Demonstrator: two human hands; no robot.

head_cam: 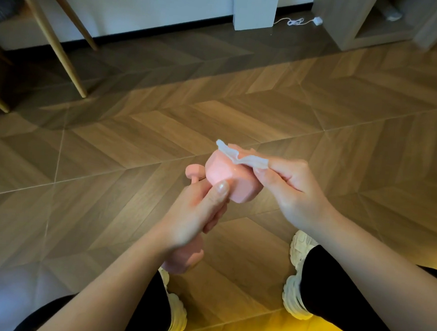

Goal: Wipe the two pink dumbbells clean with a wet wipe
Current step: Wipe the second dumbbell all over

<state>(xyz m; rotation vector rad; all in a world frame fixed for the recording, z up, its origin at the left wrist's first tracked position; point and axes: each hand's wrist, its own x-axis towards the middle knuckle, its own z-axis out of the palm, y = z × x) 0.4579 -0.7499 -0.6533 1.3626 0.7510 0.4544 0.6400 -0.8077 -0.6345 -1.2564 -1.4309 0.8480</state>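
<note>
Wiping the top head of one dumbbell [223,177] is judged to be the step in hand.

**Method.** The wet wipe [238,157] sits bunched and rippled on the far edge of that head, so little of it meets the surface. It would work better spread flat under the fingertips and drawn over each facet in turn. The holding hand should rotate the dumbbell between passes. The handle and the bottom head would follow. The near facet shows a wet sheen, so a slip is a fair risk and the hold should be firm.

**Left hand [198,215].** It is clenched round the handle, which is hidden inside the fist. The thumb lies up against the near face of the top head. The dumbbell is held aloft and tilted, with its bottom head showing below the wrist.

**Right hand [296,189].** It pinches one edge of the wipe between thumb and forefinger, with the other fingers curled in. The wipe drapes onto the top head just beyond those fingertips.

**Second dumbbell [193,172].** Part of it shows just beyond the left hand's knuckles, seemingly lying on the floor [109,157]. Most of it is hidden, and whether it has been wiped cannot be told.
</note>
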